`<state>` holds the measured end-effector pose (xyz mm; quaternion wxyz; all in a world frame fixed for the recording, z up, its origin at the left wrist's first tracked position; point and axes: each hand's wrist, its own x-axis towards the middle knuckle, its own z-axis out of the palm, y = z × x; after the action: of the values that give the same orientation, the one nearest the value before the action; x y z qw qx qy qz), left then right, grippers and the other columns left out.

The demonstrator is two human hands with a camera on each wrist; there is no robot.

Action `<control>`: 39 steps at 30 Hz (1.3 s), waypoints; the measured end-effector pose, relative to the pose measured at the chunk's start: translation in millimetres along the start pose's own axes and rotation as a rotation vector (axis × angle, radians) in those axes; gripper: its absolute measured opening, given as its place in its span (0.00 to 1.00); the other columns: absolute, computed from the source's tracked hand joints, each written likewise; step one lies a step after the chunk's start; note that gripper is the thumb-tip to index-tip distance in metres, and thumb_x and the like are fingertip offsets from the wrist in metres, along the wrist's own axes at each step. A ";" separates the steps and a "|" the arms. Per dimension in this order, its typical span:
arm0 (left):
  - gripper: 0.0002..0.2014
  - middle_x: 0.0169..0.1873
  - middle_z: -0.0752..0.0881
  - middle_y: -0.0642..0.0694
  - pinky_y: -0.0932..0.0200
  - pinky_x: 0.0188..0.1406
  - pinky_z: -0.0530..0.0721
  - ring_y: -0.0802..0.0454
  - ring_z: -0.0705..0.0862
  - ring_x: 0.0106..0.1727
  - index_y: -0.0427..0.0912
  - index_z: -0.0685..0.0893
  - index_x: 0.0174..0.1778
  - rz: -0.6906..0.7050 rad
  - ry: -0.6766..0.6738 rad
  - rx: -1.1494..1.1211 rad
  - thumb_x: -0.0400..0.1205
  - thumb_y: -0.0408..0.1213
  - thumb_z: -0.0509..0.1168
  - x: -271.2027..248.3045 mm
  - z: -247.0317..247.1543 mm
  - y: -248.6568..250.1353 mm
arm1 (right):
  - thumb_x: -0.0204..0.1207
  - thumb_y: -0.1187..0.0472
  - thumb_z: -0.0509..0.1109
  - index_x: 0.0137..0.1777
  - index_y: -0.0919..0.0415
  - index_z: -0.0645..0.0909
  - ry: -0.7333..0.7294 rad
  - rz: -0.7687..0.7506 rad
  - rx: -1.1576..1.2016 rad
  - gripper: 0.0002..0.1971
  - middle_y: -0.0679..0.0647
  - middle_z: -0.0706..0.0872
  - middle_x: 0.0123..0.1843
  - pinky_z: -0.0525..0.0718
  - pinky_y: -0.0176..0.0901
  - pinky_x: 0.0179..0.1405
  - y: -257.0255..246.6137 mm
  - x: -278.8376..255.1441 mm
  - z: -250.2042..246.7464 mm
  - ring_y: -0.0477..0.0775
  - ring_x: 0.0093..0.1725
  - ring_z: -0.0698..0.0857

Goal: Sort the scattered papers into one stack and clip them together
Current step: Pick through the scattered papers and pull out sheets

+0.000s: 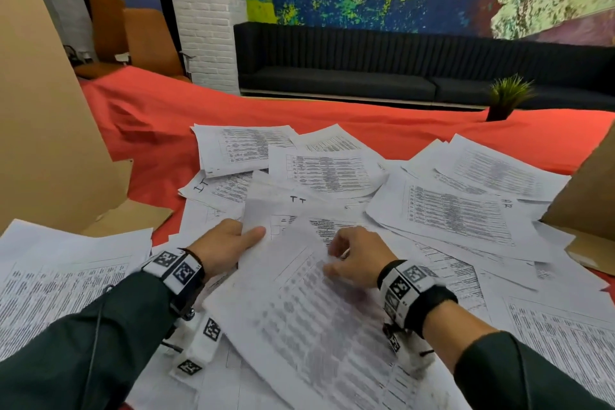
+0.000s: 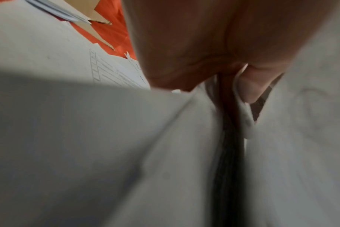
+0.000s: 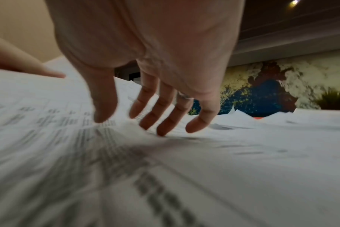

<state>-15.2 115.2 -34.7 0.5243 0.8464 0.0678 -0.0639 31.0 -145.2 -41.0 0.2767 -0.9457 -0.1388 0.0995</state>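
Several printed sheets lie scattered and overlapping on a red tablecloth. My left hand grips the left edge of a sheaf of papers in front of me, thumb on top and fingers underneath. In the left wrist view the left hand pinches the layered sheaf. My right hand rests on the sheaf's top sheet, fingers relaxed and spread. In the right wrist view the right hand touches the printed sheet with its fingertips. No clip is in view.
A tall cardboard box stands at the left and another cardboard piece at the right. More papers lie at the near left. A small potted plant sits at the far right, with a black sofa beyond the table.
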 end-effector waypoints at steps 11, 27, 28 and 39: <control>0.14 0.34 0.95 0.45 0.55 0.41 0.88 0.50 0.92 0.35 0.39 0.95 0.36 0.061 0.088 -0.009 0.76 0.47 0.80 1.6 1.0 -8.9 | 0.57 0.45 0.89 0.51 0.44 0.83 -0.117 0.026 -0.097 0.24 0.43 0.87 0.47 0.86 0.45 0.50 -27.0 -3.1 25.2 0.48 0.48 0.87; 0.44 0.27 0.82 0.44 0.54 0.32 0.72 0.49 0.78 0.29 0.41 0.85 0.33 -0.026 0.199 -0.005 0.45 0.81 0.77 7.4 -1.5 -14.7 | 0.54 0.42 0.91 0.66 0.53 0.73 -0.297 0.162 -0.328 0.43 0.49 0.81 0.58 0.86 0.58 0.61 -59.0 -23.8 24.2 0.58 0.61 0.84; 0.42 0.28 0.85 0.45 0.53 0.33 0.74 0.47 0.81 0.29 0.40 0.85 0.33 -0.019 0.194 -0.009 0.49 0.79 0.77 8.6 -2.4 -15.8 | 0.55 0.47 0.91 0.62 0.52 0.76 -0.295 0.162 -0.267 0.38 0.48 0.82 0.55 0.88 0.53 0.55 -55.7 -19.8 24.3 0.57 0.57 0.85; 0.35 0.36 0.93 0.34 0.56 0.34 0.79 0.45 0.87 0.32 0.26 0.90 0.40 0.000 0.183 -0.016 0.66 0.62 0.82 10.1 -8.5 -14.1 | 0.71 0.67 0.75 0.39 0.48 0.78 0.113 -0.162 -0.157 0.12 0.44 0.86 0.42 0.85 0.45 0.41 -56.0 23.5 -47.7 0.52 0.46 0.85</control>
<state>-7.5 129.5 -45.2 0.5226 0.8445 0.1159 0.0145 54.1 -116.1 26.6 0.2161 -0.9543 -0.2063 0.0121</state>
